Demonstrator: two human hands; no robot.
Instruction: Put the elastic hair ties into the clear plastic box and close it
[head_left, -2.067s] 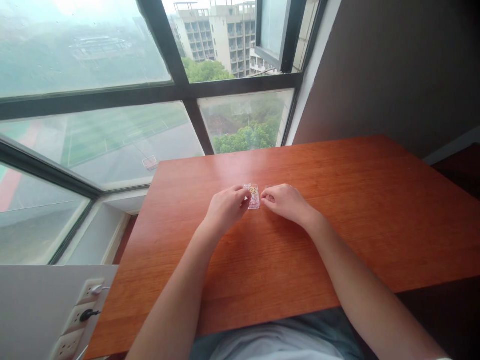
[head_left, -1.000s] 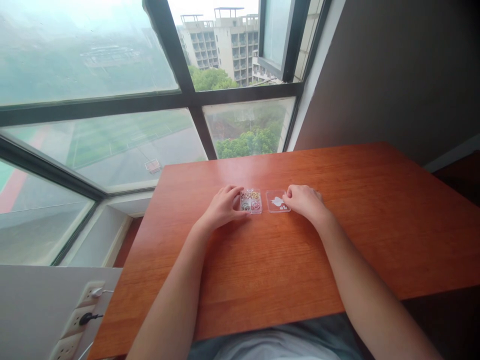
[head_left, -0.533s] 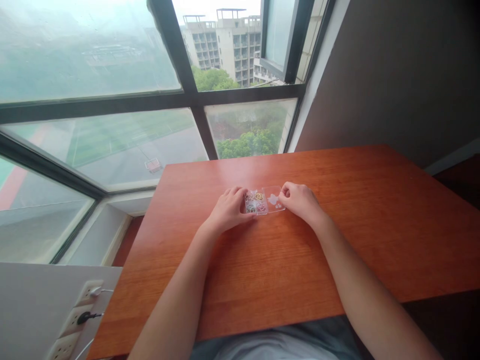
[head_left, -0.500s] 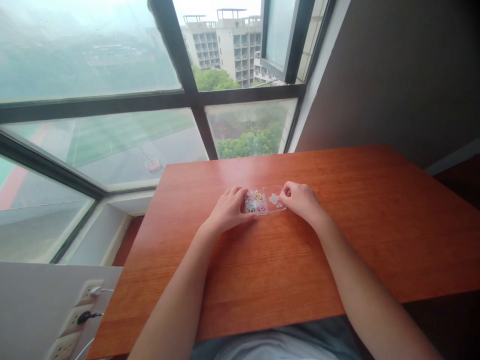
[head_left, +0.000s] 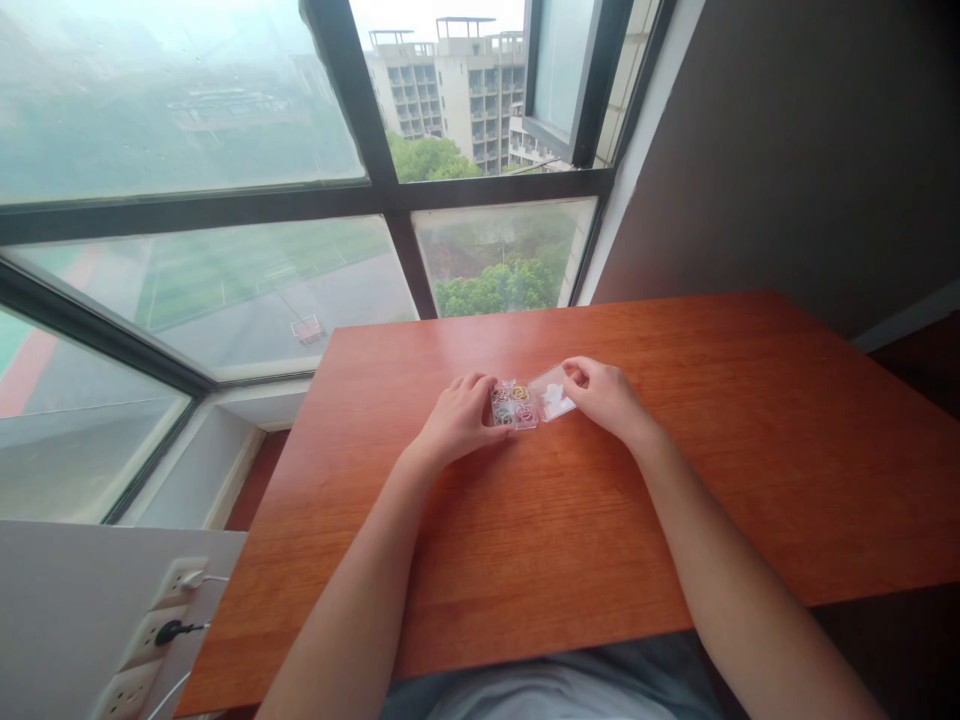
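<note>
A small clear plastic box [head_left: 527, 423] with several compartments rests on the wooden table, its hinged lid [head_left: 553, 396] swung out to the right and tilted up. Small coloured rings [head_left: 523, 412], pink, yellow and greenish, lie in the compartments. My left hand [head_left: 463, 418] grips the box's left side, thumb along the near edge and fingers at the far edge. The lid's right edge is pinched by my right hand [head_left: 600, 395], its fingers curled. A white patch shows on the lid.
The reddish-brown table [head_left: 540, 560] spreads around both hands. Beyond its far edge stand windows with dark frames [head_left: 495, 190]. A grey wall [head_left: 780, 150] rises at the right. Wall sockets [head_left: 154, 635] with plugs and cables sit at the lower left.
The lid has tilted up from lying nearly flat, with my right hand rising slightly along with it. My left hand and the box have stayed in place.
</note>
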